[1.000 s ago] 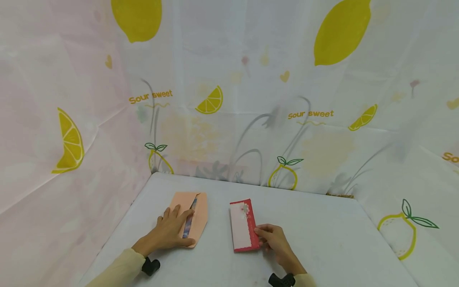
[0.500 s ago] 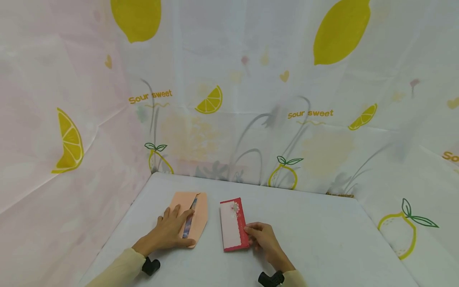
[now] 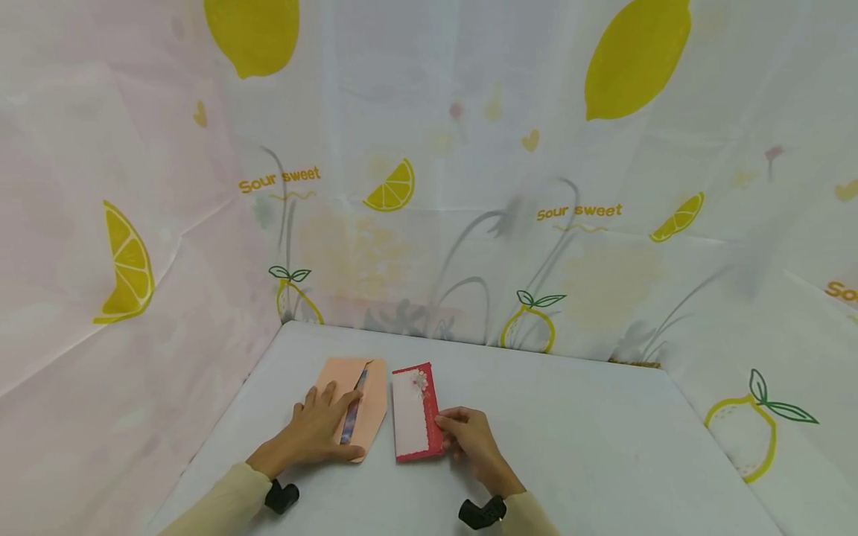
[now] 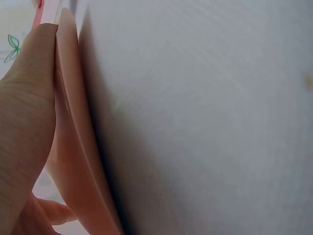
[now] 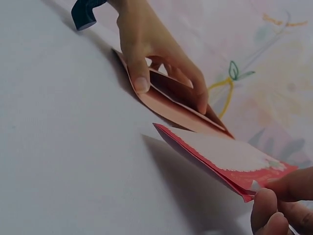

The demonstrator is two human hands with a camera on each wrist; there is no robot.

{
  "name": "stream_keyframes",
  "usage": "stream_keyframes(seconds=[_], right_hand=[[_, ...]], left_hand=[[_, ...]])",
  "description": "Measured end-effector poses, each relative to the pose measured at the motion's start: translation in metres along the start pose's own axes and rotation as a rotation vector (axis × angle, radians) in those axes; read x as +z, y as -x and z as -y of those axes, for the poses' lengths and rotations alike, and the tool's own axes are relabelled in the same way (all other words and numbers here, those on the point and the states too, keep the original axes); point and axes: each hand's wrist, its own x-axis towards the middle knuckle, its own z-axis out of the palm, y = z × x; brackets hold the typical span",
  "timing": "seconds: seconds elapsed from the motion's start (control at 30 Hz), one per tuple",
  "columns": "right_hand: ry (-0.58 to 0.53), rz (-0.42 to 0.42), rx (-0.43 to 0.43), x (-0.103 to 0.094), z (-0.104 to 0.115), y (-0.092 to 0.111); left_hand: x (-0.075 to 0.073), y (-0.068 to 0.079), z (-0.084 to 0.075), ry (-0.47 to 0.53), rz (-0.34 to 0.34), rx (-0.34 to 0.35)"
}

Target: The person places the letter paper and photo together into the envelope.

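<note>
A peach envelope (image 3: 375, 398) lies on the white table under my left hand (image 3: 311, 432), whose spread fingers and thumb press on it. Its opening gapes, and a narrow blue-purple strip (image 3: 349, 426) shows inside. Just right of the envelope, my right hand (image 3: 472, 443) pinches the right edge of a red and pale pink greeting card (image 3: 410, 417) with a small flower decoration. In the right wrist view the greeting card (image 5: 225, 149) is raised above the table with a shadow below. The left wrist view shows the envelope's edge (image 4: 83, 152) beside my thumb.
A white table (image 3: 570, 432) spreads around both hands. Behind it and at the sides hangs a pale cloth (image 3: 429, 246) printed with lemons and lettering. Each wrist wears a black camera, one of them the left wrist camera (image 3: 281, 496).
My right hand has brought the greeting card left, close to the envelope's right side, and slightly farther from me. The left hand and envelope have stayed in place.
</note>
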Motion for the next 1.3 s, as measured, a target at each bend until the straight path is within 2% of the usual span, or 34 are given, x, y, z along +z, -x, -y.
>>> stream_keyframes(seconds=[0.3,0.8,1.03,1.3], right_hand=[[-0.05,0.023,-0.038,0.022,0.005,-0.006],[-0.121,0.021,-0.055,0.055,0.003,-0.012],[-0.123,0.028,-0.072,0.073,0.008,-0.011],[-0.122,0.039,-0.079,0.091,0.013,-0.009]], left_hand=[[0.0,0.0,0.0,0.002,-0.004,-0.011],[0.0,0.001,-0.004,0.037,0.007,-0.028],[0.0,0.001,-0.002,0.021,-0.01,-0.005],[0.001,0.001,-0.003,0.012,-0.001,-0.029]])
